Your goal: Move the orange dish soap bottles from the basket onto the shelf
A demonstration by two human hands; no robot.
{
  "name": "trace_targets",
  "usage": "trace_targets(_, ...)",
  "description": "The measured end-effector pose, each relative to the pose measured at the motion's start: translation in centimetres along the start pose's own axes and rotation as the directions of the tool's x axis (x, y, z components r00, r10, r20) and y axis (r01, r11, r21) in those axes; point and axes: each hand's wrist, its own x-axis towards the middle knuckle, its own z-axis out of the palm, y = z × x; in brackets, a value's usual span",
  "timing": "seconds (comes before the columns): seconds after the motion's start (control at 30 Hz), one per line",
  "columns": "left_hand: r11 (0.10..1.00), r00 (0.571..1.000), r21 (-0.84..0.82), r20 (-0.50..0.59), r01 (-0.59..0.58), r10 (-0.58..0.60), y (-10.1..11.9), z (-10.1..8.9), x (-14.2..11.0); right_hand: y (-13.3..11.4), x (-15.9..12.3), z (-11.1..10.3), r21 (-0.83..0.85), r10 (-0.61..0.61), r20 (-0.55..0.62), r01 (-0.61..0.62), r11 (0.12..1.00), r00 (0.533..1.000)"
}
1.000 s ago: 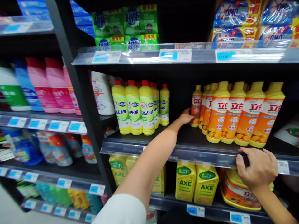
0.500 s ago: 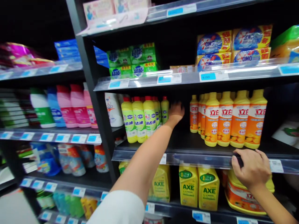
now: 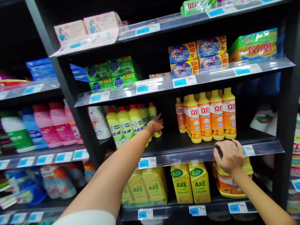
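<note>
My left hand (image 3: pixel 156 124) reaches deep into the middle shelf, fingers spread, against or just beside the rearmost yellow bottle (image 3: pixel 152 110) with a red cap. More yellow-green bottles (image 3: pixel 136 120) with red caps stand in rows to its left, partly behind my forearm. My right hand (image 3: pixel 231 156) is curled at the front edge of the same shelf (image 3: pixel 182 156). A small dark shape (image 3: pixel 218 151) shows between its thumb and fingers; I cannot make out what it is. Orange-labelled yellow bottles (image 3: pixel 205 117) stand just behind that hand.
Above are green soap packs (image 3: pixel 119 70), OMO packs (image 3: pixel 187 59) and a green-orange pack (image 3: pixel 255 47). Below stand AXE bottles (image 3: pixel 181 184) and a large yellow-orange jug (image 3: pixel 231 181). A black upright (image 3: pixel 72 103) divides off pink bottles (image 3: pixel 59 123) at left.
My left hand has moved from the gap beside the yellow bottles onto or close to the rearmost one. The view has shifted right. My right hand stays at the shelf edge.
</note>
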Motion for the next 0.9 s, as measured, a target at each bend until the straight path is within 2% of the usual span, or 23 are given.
trace_targets(0.17, 0.997, 0.999, 0.076, 0.052, -0.012, 0.008, -0.4, 1.9, 0.3, -0.2, 0.1, -0.1, 0.017, 0.011, -0.011, -0.011, 1.0, 1.0)
trace_targets(0.33, 0.988, 0.994, 0.151, 0.105, -0.032, 0.016, -1.2, 2.9, 0.3, -0.5, 0.2, -0.3, 0.03, 0.022, -0.006, -0.022, 0.999, 1.0)
trace_targets(0.47, 0.98, 0.992, 0.191, 0.123, -0.053, 0.03, -1.7, 3.3, 0.4, -0.6, 0.1, -0.3, 0.056, 0.051, 0.024, -0.052, 0.997, 0.998)
trace_targets(0.9, 0.971, 0.988, 0.207, 0.119, -0.122, 0.099, -2.7, 4.2, 0.6, -0.9, 0.1, -0.3, 0.092, 0.07, 0.008, -0.07, 0.993, 0.998)
